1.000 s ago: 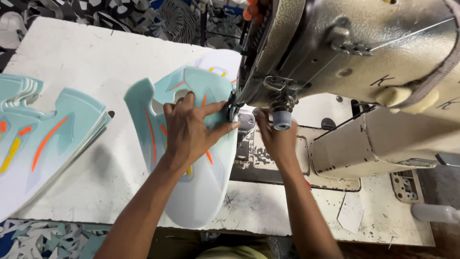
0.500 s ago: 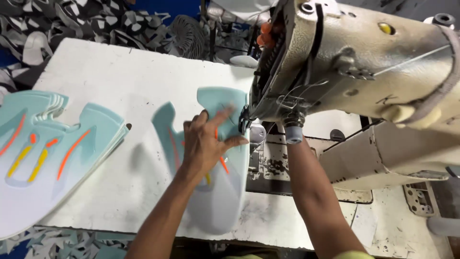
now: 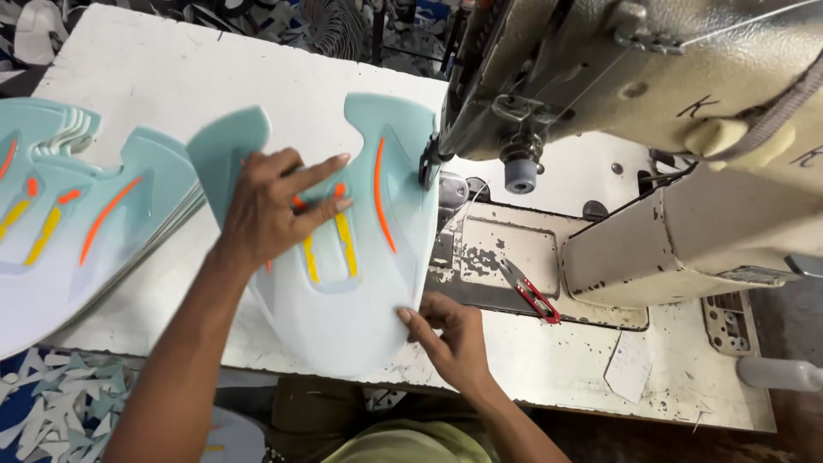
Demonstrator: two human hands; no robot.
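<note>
A pale teal shoe upper piece [image 3: 360, 283] with orange and yellow stripes lies flat on the white worktable [image 3: 171, 77], its right edge beside the needle area of the industrial sewing machine [image 3: 651, 94]. My left hand [image 3: 274, 206] presses flat on the piece, fingers spread toward the machine. My right hand [image 3: 446, 330] pinches the piece's lower right edge near the table front.
A stack of matching teal upper pieces [image 3: 69, 223] lies at the left. Red-handled thread snips [image 3: 531, 293] rest on the machine bed. A small paper slip [image 3: 630, 369] lies at the front right. Fabric scraps [image 3: 51, 411] cover the floor at lower left.
My right hand has come away from the needle area to the piece's lower edge. The piece has slid left and toward me, out from under the presser foot.
</note>
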